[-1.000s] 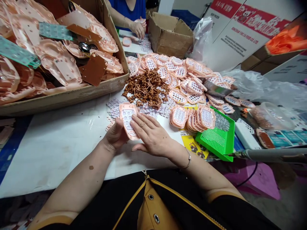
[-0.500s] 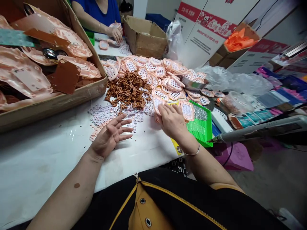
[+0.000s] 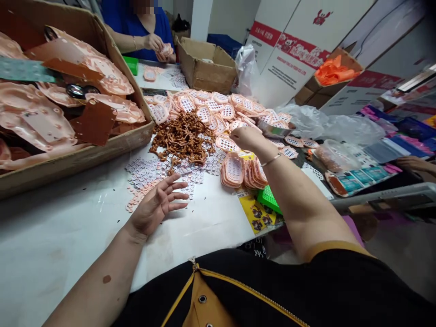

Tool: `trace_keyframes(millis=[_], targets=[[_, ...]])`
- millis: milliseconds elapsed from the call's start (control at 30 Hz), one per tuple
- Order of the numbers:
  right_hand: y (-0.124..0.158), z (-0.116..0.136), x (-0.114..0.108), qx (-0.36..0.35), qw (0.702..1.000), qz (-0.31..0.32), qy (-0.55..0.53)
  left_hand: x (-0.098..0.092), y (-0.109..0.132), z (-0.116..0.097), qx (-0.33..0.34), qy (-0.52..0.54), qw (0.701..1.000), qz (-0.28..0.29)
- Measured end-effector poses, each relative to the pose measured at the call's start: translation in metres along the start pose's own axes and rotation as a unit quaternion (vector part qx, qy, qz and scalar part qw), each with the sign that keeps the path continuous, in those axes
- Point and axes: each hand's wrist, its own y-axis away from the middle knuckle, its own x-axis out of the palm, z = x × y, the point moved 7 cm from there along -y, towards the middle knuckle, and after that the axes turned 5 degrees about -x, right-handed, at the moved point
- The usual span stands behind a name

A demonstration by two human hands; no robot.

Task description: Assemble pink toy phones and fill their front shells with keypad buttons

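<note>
My left hand (image 3: 158, 204) rests palm up on the white table, fingers spread, holding nothing. Just beyond its fingertips lie small square white key pieces (image 3: 194, 181) and small pink pieces (image 3: 138, 195). My right hand (image 3: 247, 137) reaches to the near side of a heap of pink plastic panels with rows of holes (image 3: 214, 105); its fingers are hidden from view. Below that wrist stand two neat stacks of pink panels, a left stack (image 3: 233, 169) and a right stack (image 3: 255, 173). Brown branching plastic parts (image 3: 182, 136) are piled left of the right hand.
A large cardboard box (image 3: 112, 150) of pink shells stands at left. My right forearm partly covers a green tray (image 3: 269, 199); a yellow printed sheet (image 3: 254, 213) lies beside it. A metal bowl (image 3: 276, 131) holds more panels. Across the table, a person in blue (image 3: 136, 25) handles a pink piece.
My right hand has left the stack on the table and moved forward to the heap of panels. My left hand stays nearly still. The person opposite has lifted a pink piece.
</note>
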Motion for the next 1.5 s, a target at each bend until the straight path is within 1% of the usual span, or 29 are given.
trace_keyframes(millis=[100,167,267,333,400,433,500,567,600,633,667,700,767,833,867,900,933,967,1000,1067,1167,1233,1267,1300,1367,1400,1433,1467,1500], targets=[[-0.043,-0.004,0.015,0.004,0.999,0.048,-0.001,-0.004,0.000,0.001,0.001,0.006,1.000,0.003],[-0.060,-0.004,0.029,0.008,0.997,0.080,0.004,-0.006,0.000,0.001,0.007,0.011,1.000,0.005],[-0.072,-0.008,0.040,0.016,0.995,0.094,0.007,-0.005,0.001,-0.001,0.012,0.014,1.000,0.005],[-0.073,-0.014,0.037,0.019,0.997,0.077,-0.001,-0.004,0.002,0.000,0.009,0.014,1.000,0.005],[-0.072,-0.022,0.025,0.024,0.999,0.038,-0.015,-0.002,0.002,0.000,0.006,0.016,1.000,0.006],[-0.070,-0.026,0.015,0.031,0.999,0.005,-0.022,-0.002,0.002,0.000,0.007,0.017,1.000,0.007],[-0.062,-0.031,-0.013,0.044,0.993,-0.103,-0.038,-0.002,0.002,-0.001,0.010,0.018,1.000,0.008],[-0.048,-0.025,-0.041,0.042,0.974,-0.218,-0.053,-0.003,0.001,-0.003,0.011,0.021,1.000,0.004],[-0.038,-0.015,-0.052,0.022,0.962,-0.266,-0.060,-0.004,0.000,-0.004,0.011,0.024,1.000,-0.002],[-0.026,0.002,-0.060,-0.016,0.952,-0.299,-0.066,-0.005,0.000,-0.004,0.009,0.027,1.000,-0.008],[-0.014,0.023,-0.065,-0.071,0.943,-0.317,-0.069,-0.005,0.000,-0.004,0.005,0.033,0.999,-0.013],[0.004,0.053,-0.069,-0.169,0.919,-0.349,-0.069,-0.005,0.000,-0.004,0.000,0.040,0.999,-0.016],[0.049,0.116,-0.066,-0.366,0.854,-0.368,-0.033,-0.003,-0.001,-0.002,-0.010,0.052,0.999,-0.006],[0.095,0.168,-0.055,-0.501,0.780,-0.374,0.017,0.002,0.000,0.000,-0.008,0.052,0.998,0.026],[0.113,0.187,-0.047,-0.547,0.754,-0.361,0.049,0.004,0.001,0.000,-0.001,0.046,0.998,0.042],[0.127,0.202,-0.040,-0.578,0.736,-0.345,0.070,0.006,0.001,0.000,0.007,0.038,0.998,0.056],[0.138,0.212,-0.035,-0.599,0.723,-0.335,0.080,0.007,0.002,0.000,0.014,0.031,0.997,0.065],[0.143,0.217,-0.032,-0.604,0.722,-0.329,0.080,0.007,0.004,-0.001,0.019,0.027,0.997,0.070],[0.144,0.217,-0.032,-0.596,0.728,-0.331,0.064,0.007,0.005,-0.002,0.023,0.027,0.997,0.074],[0.139,0.208,-0.038,-0.548,0.759,-0.351,-0.007,0.007,0.008,-0.006,0.027,0.035,0.996,0.081],[0.123,0.178,-0.042,-0.438,0.808,-0.368,-0.144,0.005,0.010,-0.014,0.038,0.064,0.995,0.067],[0.114,0.160,-0.033,-0.363,0.838,-0.360,-0.192,0.001,0.010,-0.019,0.050,0.084,0.994,0.039],[0.110,0.154,-0.024,-0.328,0.858,-0.342,-0.198,0.000,0.010,-0.022,0.060,0.091,0.994,0.025],[0.106,0.152,-0.013,-0.302,0.882,-0.309,-0.191,-0.002,0.010,-0.024,0.070,0.096,0.993,0.012],[0.099,0.154,0.018,-0.275,0.927,-0.205,-0.153,-0.004,0.010,-0.030,0.089,0.096,0.991,-0.007],[0.097,0.159,0.033,-0.276,0.940,-0.151,-0.132,-0.005,0.011,-0.033,0.098,0.093,0.991,-0.015],[0.097,0.165,0.046,-0.284,0.945,-0.111,-0.119,-0.006,0.011,-0.035,0.105,0.088,0.990,-0.020],[0.097,0.170,0.053,-0.293,0.944,-0.092,-0.120,-0.007,0.011,-0.038,0.110,0.083,0.990,-0.024],[0.097,0.175,0.055,-0.299,0.939,-0.100,-0.140,-0.008,0.011,-0.040,0.114,0.077,0.990,-0.026]])
